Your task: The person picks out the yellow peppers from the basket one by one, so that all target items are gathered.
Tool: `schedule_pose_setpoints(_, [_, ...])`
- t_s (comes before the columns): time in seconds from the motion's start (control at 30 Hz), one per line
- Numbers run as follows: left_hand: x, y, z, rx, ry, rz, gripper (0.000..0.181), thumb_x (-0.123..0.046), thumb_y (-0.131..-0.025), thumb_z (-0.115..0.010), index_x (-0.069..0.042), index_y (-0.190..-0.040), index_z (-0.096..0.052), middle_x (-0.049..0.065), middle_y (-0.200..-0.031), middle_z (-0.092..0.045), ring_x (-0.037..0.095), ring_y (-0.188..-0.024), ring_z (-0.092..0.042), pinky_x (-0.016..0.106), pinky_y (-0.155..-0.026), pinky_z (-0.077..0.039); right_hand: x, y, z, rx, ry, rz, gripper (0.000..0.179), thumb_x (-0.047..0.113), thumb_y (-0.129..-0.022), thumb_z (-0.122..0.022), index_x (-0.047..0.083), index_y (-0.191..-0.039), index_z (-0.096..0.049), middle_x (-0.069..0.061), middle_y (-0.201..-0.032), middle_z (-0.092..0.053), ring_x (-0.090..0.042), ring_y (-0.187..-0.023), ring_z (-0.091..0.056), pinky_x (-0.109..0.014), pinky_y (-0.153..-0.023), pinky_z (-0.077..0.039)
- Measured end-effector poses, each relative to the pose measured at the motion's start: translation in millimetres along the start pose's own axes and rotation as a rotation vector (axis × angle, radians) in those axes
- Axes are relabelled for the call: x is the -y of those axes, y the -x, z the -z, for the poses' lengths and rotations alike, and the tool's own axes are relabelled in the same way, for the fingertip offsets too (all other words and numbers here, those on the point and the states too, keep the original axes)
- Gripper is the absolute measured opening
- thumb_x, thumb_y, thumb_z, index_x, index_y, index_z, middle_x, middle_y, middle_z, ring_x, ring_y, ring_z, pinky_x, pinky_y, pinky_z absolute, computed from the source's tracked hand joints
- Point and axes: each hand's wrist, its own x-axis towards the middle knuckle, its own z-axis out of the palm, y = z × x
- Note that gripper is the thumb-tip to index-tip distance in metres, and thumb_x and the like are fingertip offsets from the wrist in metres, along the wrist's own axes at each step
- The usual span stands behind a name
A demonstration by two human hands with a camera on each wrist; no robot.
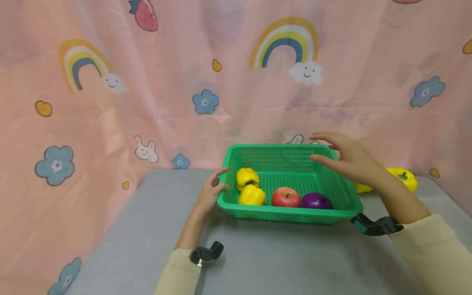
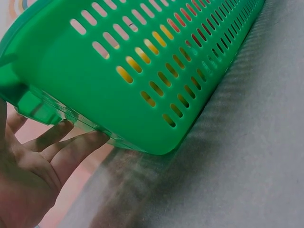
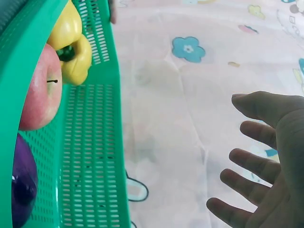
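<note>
A green plastic basket (image 1: 284, 212) with slotted walls stands on the table. Inside it are two yellow bell peppers (image 1: 252, 195) at the left, a red apple (image 1: 286, 197) in the front middle and a glossy purple, rounded piece of produce (image 1: 317, 201) to its right. My left hand (image 1: 209, 193) holds the basket's left end at the rim; in the left wrist view its fingertips (image 2: 102, 137) touch the outer wall below the rim. Over the basket's right back corner hovers my right hand (image 1: 344, 157), fingers spread and nothing held.
Right of the basket, partly behind my right forearm, lie another yellow bell pepper (image 1: 407, 180) and a yellow piece (image 1: 362, 188) mostly hidden. A pink patterned curtain (image 1: 236, 90) hangs behind the grey table (image 1: 280, 254). Each wrist wears a black band.
</note>
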Motion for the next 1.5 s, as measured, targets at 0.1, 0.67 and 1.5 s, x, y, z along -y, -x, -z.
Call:
schedule_pose_setpoints(0.1, [-1.6, 1.3, 0.2, 0.006, -0.002, -0.002, 0.057, -0.011, -0.089, -0.053, -0.017, -0.144, -0.044, 0.008, -0.156, -0.030, 0.029, -0.145, -0.027, 0.053, -0.110, -0.031, -1.5, -8.3, -8.8, 0.042, -0.042, 0.013, 0.049, 0.023, -0.088, -0.067, 0.018, -0.135, -0.052, -0.008, -0.141, -0.050, -0.031, -0.129, -0.046, -0.058, -0.096, -0.042])
schedule_pose_setpoints(0.67, [2.5, 1.4, -0.2, 0.002, 0.001, -0.013, 0.057, -0.008, -0.088, -0.052, -0.016, -0.144, -0.044, 0.009, -0.153, -0.035, 0.027, -0.139, -0.036, 0.042, -0.100, -0.038, -14.3, -59.7, -73.1, 0.403, -0.005, 0.029, 0.053, 0.030, -0.088, -0.066, 0.012, -0.136, -0.052, -0.011, -0.139, -0.052, -0.031, -0.113, -0.057, -0.052, -0.097, -0.045])
schedule_pose_setpoints(1.5, [-1.9, 3.2, 1.2, 0.016, 0.020, -0.012, 0.057, -0.009, -0.089, -0.052, -0.015, -0.145, -0.043, 0.007, -0.158, -0.026, 0.031, -0.147, -0.019, 0.056, -0.111, -0.027, 0.9, -105.3, -114.2, 0.619, 0.016, 0.027, 0.060, 0.027, -0.087, -0.068, 0.007, -0.139, -0.048, -0.012, -0.143, -0.048, -0.036, -0.132, -0.044, -0.053, -0.103, -0.039])
